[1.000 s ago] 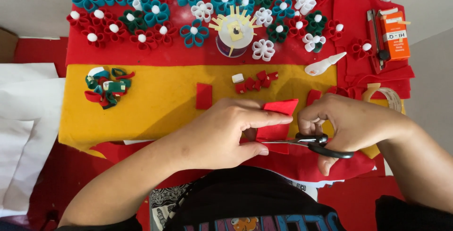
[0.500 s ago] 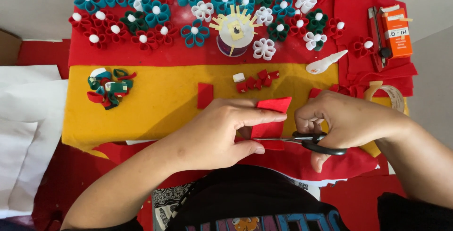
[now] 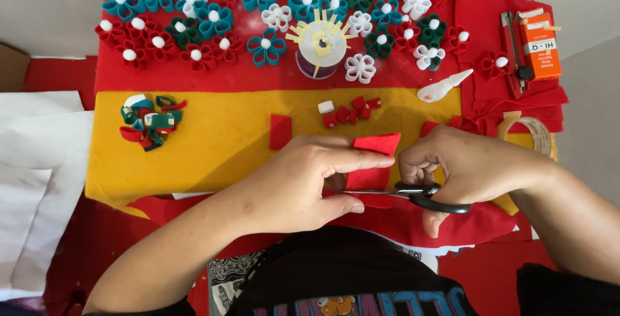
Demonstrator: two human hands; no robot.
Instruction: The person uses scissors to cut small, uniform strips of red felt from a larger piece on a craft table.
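Note:
My left hand (image 3: 316, 177) pinches a red felt piece (image 3: 374, 160) between thumb and fingers, just above my lap. My right hand (image 3: 468, 167) grips black-handled scissors (image 3: 413, 194), whose blades run left under the felt piece. Both hands hover over the front edge of a yellow felt sheet (image 3: 226, 142). A small red felt rectangle (image 3: 279, 131) lies flat on the yellow sheet, just left of my left hand.
Many red, blue, green and white felt flowers (image 3: 213, 22) cover a red felt sheet at the back. A round container with yellow strips (image 3: 321, 48), a glue bottle (image 3: 442, 88), a cutter and orange box (image 3: 536, 45), a tape roll (image 3: 533, 132), felt scraps (image 3: 150, 121) and white paper (image 3: 39, 180) lie around.
The hands have stayed close together with the felt piece and scissors, shifting slightly; the view has drifted a little. Nothing was let go.

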